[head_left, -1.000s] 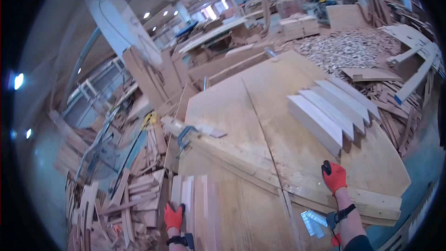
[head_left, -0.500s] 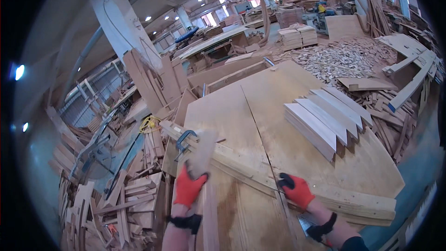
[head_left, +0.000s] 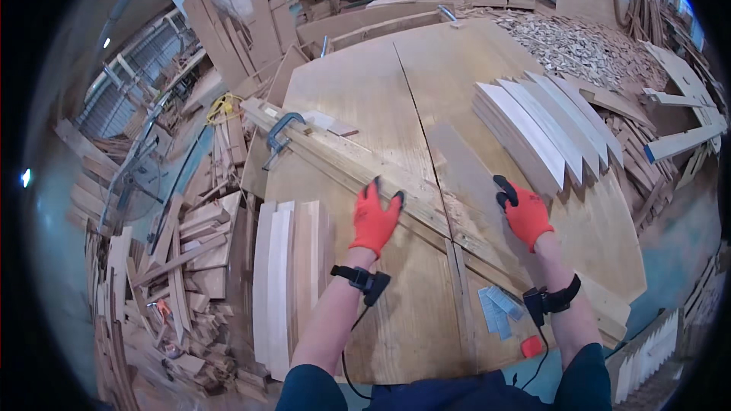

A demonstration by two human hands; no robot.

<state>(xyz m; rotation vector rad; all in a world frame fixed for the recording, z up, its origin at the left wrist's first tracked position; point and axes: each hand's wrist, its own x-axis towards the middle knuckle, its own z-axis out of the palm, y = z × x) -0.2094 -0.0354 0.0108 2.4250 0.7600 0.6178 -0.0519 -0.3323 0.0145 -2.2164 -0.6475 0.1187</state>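
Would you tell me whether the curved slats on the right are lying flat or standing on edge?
On edge: the curved slats stand side by side, leaning, thin pale edges up.

No boxes, signs or screens show here. The only label-like things are 2 small pale blue-grey strips (head_left: 499, 310), flat on the wooden table (head_left: 365, 91) at about 5 o'clock. Whether they bear writing cannot be told.

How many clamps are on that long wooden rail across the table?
1: a blue C-clamp at the long wooden rail's far left end, beyond the left hand. Others may be hidden.
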